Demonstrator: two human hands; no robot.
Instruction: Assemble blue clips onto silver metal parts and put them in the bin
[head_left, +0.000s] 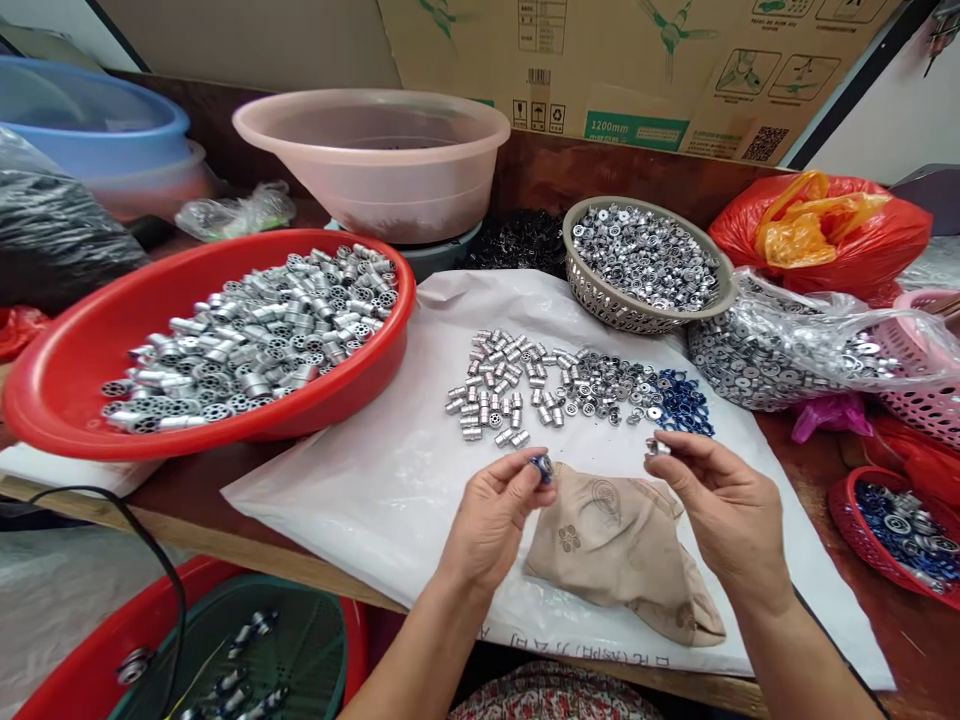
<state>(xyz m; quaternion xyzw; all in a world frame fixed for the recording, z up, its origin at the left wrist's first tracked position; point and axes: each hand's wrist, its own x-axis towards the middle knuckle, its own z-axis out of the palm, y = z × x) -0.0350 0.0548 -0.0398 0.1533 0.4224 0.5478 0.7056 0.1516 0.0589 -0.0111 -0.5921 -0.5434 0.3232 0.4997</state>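
Note:
Pinched between the thumb and fingers of my left hand (pixel 495 510) is a small round metal part with a blue ring (pixel 543 467). My right hand (pixel 731 510) grips a small silver metal piece (pixel 658 447) at its fingertips, apart from the left. Both hands are above a folded beige cloth (pixel 615 550) on the white sheet (pixel 360 500). Beyond them lie silver cylinders (pixel 487 380), a pile of silver caps (pixel 607 385) and a heap of blue rings (pixel 684 403).
A red basin (pixel 375 365) of silver cylinders stands left; a grey basket (pixel 589 290) of caps is at the back. Right are a plastic bag of parts (pixel 757 360) and a small red basket (pixel 847 520). Below left, finished-looking pieces lie in a green basket (pixel 315 640).

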